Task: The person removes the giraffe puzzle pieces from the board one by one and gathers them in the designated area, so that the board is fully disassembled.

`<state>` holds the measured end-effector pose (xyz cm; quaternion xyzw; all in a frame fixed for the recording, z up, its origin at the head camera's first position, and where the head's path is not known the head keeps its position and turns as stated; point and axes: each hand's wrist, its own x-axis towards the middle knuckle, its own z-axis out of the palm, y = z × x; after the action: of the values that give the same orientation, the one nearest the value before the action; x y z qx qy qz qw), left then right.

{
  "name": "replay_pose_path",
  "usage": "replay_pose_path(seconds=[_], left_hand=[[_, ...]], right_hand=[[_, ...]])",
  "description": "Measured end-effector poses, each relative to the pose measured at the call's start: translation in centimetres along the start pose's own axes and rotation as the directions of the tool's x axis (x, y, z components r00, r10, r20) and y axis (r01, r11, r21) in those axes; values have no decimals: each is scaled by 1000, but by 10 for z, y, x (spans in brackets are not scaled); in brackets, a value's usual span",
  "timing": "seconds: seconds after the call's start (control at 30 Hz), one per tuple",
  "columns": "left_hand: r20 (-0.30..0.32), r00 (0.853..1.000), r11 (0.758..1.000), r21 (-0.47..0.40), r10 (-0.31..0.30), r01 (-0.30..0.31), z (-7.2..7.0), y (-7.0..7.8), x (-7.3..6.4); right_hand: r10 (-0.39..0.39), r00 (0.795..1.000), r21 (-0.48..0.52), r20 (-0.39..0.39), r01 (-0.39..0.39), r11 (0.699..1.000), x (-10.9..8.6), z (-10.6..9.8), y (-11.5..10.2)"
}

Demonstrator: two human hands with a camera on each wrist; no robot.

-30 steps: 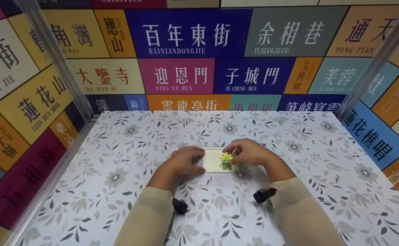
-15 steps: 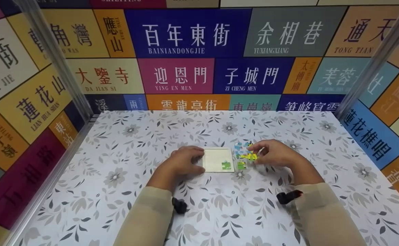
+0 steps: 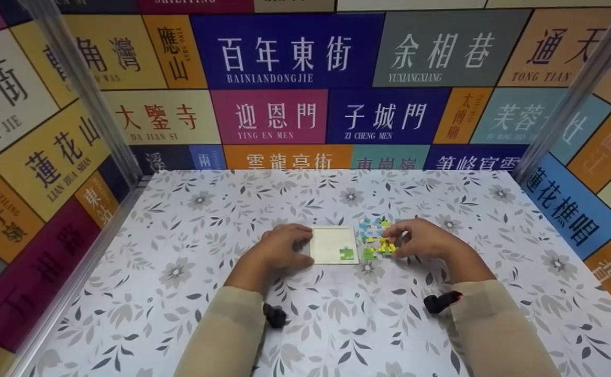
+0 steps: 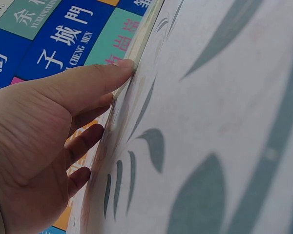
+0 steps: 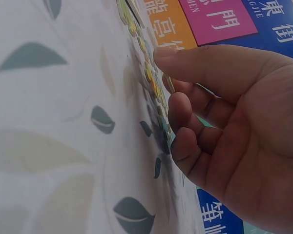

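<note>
A shallow cream puzzle tray [image 3: 330,240] lies flat on the table, with one green jigsaw piece [image 3: 346,254] in its lower right corner. My left hand [image 3: 281,248] holds the tray at its left side, thumb near the front corner and fingers near the back. To the right of the tray are several loose jigsaw pieces, blue [image 3: 365,225], yellow [image 3: 387,248] and green [image 3: 369,254]. Over their right side, my right hand [image 3: 421,238] pinches a thin jigsaw piece [image 5: 170,84] between thumb and forefinger; its picture is hidden.
A white tablecloth [image 3: 179,314] with grey flowers and leaves covers the table. Panels with large Chinese lettering [image 3: 284,50] stand behind and on both sides. Clear corner posts [image 3: 567,94] rise at the back left and back right.
My right hand has drawn back rightward from the tray to the loose pieces, and the yellow piece it carried now lies among them. My left hand has stayed at the tray.
</note>
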<state>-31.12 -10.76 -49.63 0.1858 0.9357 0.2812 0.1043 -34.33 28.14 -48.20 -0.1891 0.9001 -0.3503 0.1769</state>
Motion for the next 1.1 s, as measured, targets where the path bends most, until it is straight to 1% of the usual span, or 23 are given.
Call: replay_pose_path(seconds=[0.3,0.4,0.57,0.63,0.8,0.97,1.1], left_hand=[[-16,1000,1000,16,4,-4,1,1,-1],[-17,1000,999,36,-1,2,1,3,-1],[-12,1000,999,45,-10,11,2,4,-1],[-10,1000,999,40,-12,12,1,4,0],[-1,1000,999,29,-25,25,1,4,0],[3,999,999,21,-35,35,1,3,0],[7,998,998,-1,-62,62,1,2,1]], right_hand=[[14,1000,-24,-8,-14,1000,-2,1,1],[7,1000,-23,-3,-7,1000,-2,1,3],[28,999,-2,-17,-28,1000,-2,0,1],[46,999,-2,-22,-46,999,-1,0,-3],[58,998,-31,-4,-58,998,4,5,-17],[43,999,-30,28,-42,999,14,15,-34],[19,999,-41,45,-17,999,24,25,-45]])
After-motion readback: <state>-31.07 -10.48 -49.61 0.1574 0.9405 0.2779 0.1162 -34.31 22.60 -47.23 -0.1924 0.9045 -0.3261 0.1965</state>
